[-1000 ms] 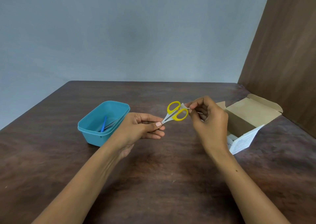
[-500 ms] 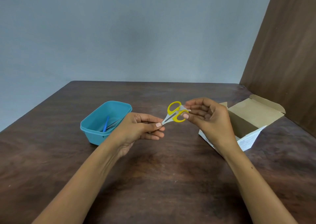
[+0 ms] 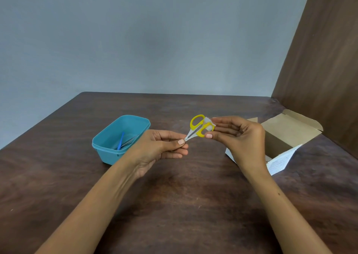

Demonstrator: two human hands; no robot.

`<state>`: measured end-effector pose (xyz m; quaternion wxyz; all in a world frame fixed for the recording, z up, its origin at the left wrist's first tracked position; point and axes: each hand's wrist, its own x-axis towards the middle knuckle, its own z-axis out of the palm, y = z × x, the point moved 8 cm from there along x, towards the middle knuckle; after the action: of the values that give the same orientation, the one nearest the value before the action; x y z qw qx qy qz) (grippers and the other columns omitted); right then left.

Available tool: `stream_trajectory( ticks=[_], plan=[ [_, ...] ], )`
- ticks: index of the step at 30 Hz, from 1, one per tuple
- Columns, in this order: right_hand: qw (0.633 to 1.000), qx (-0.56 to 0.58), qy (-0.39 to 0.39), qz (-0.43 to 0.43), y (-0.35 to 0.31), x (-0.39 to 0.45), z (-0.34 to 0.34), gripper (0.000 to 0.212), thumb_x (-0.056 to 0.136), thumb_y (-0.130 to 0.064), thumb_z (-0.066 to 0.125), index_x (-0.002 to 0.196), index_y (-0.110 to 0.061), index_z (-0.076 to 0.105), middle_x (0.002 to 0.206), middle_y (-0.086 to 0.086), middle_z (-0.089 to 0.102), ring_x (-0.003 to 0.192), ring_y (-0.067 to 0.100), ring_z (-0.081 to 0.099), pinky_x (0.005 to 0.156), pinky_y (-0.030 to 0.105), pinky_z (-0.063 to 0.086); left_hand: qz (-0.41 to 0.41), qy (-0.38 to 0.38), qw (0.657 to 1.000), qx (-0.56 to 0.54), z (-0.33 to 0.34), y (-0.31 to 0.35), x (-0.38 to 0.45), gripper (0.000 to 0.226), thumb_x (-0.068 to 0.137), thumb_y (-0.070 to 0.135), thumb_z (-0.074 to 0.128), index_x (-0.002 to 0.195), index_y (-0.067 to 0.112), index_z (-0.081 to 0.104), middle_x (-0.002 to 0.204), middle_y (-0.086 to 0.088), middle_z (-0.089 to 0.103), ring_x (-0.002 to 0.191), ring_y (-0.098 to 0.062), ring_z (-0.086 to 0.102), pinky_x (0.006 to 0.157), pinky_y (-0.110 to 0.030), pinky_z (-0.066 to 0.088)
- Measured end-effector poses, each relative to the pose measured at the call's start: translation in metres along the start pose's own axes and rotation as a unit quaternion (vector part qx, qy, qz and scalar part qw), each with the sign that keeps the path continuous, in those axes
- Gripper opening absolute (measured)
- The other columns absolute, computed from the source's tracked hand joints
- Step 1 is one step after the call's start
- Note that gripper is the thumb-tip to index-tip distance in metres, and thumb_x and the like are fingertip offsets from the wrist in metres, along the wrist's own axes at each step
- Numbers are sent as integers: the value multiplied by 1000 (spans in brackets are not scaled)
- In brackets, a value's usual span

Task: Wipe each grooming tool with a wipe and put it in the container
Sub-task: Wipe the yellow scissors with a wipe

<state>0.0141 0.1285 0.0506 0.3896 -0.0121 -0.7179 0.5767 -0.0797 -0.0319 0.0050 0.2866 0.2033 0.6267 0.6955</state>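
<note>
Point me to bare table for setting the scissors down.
Bare: the near table between the forearms, and the far strip behind the blue container. Crowded: the middle, where left hand and right hand hold scissors, cardboard box right.

A dark wooden table (image 3: 174,205) holds a teal container (image 3: 108,151) on the left and an open cardboard box (image 3: 286,137) well apart on the right.
</note>
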Motion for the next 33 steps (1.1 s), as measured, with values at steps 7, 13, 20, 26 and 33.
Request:
stream_trajectory(
  ticks=[7, 13, 20, 26, 33],
  plan=[
    [998, -31, 47, -10, 5, -5, 1, 30, 61, 2, 82, 88, -8, 73, 80, 2, 74, 76, 11, 73, 71, 18, 55, 57, 5, 997, 57, 6, 0, 0, 20, 77, -2, 70, 97, 0, 69, 75, -10, 74, 66, -20, 73, 61, -25, 59],
    [992, -91, 71, -44, 4, -8, 5, 18, 70, 1, 79, 86, -6, 75, 81, -5, 73, 77, 1, 70, 73, 16, 54, 90, -8, 989, 120, 18, -5, 1, 17, 83, 4, 67, 97, -5, 69, 73, -10, 73, 71, -23, 73, 61, -25, 58],
    [965, -212, 57, -145, -11, -15, 19, 11, 73, -7, 77, 77, -16, 75, 74, -7, 74, 68, 6, 70, 65, 33, 57, 48, -5, 996, 80, 18, -13, 2, 12, 84, 8, 66, 90, -2, 71, 67, -7, 72, 67, -21, 73, 55, -20, 56],
    [950, -250, 123, -138, -7, -6, -6, 6, 79, -19, 73, 83, -22, 74, 81, -7, 75, 74, 15, 71, 66, 41, 56, 48, -16, 994, 96, 22, -12, 2, 11, 84, 7, 66, 89, 0, 72, 67, -9, 72, 63, -20, 72, 55, -20, 56],
    [931, -320, 24, -175, -6, -7, 22, 5, 76, -14, 71, 78, -18, 72, 70, -5, 73, 64, 16, 69, 56, 36, 54, 71, -18, 984, 163, 22, -12, 4, 9, 86, 6, 64, 86, 1, 72, 67, -7, 72, 63, -22, 72, 53, -20, 54]
  ],
)
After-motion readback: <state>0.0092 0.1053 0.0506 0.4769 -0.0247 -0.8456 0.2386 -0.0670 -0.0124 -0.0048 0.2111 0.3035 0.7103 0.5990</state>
